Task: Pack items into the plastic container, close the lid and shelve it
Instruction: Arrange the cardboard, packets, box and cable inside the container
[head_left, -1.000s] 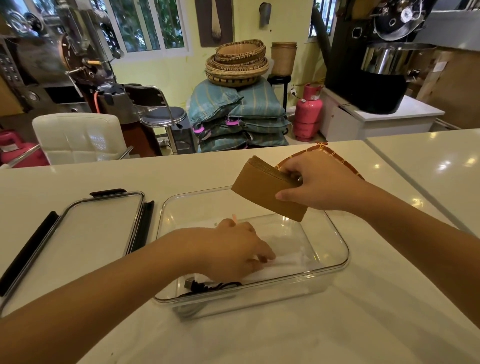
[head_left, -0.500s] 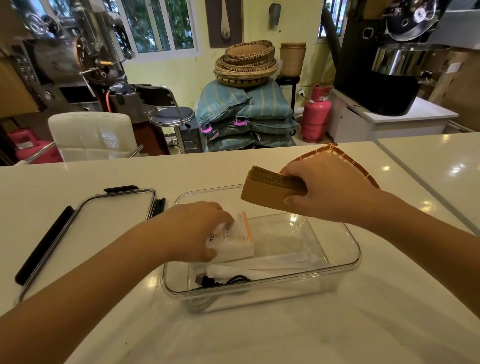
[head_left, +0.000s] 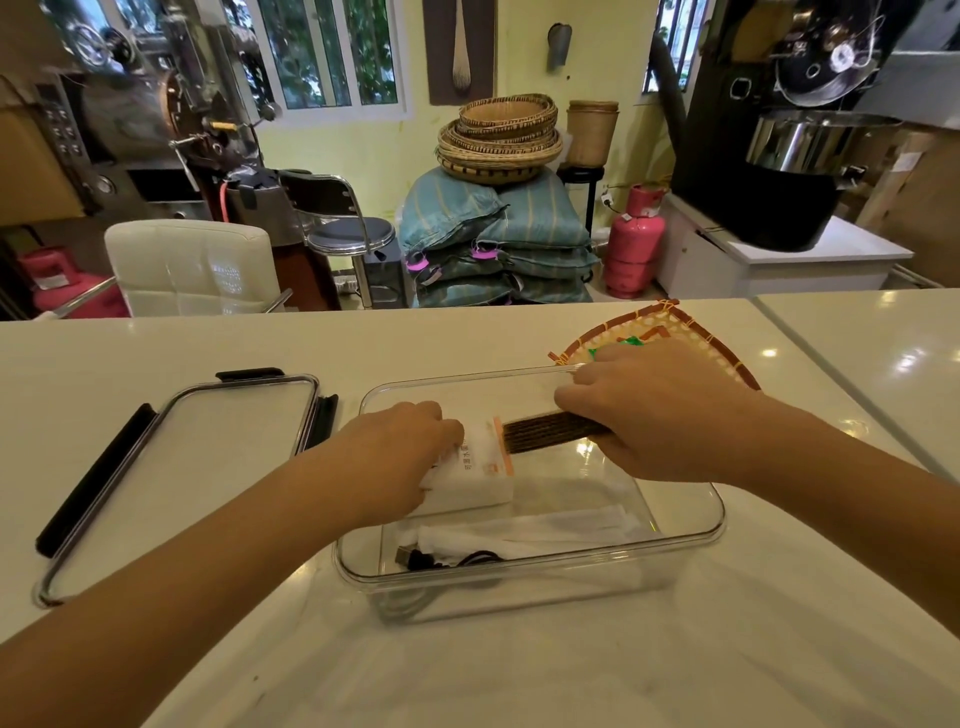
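Right hand (head_left: 660, 415) is clamped around a stack of brown cardboard-looking sheets (head_left: 550, 431), edge-on to the camera, down inside the clear plastic container (head_left: 691, 540), and the left hand (head_left: 400, 457) is curled onto a white box with an orange stripe (head_left: 483, 467), also inside the container, sitting right against the end of the stack. Along the near wall of the container there's a white wrapped packet (head_left: 545, 530) and a black cable with a USB plug (head_left: 441, 560) lying on the bottom. The container sits on a white counter (head_left: 467, 665), and its lid (head_left: 171, 467), clear with black latches, lies flat just to the left of it, off the container. Behind the right hand a woven tray (head_left: 670, 332) rests on the counter, touching or nearly touching the far rim, can't really tell which.
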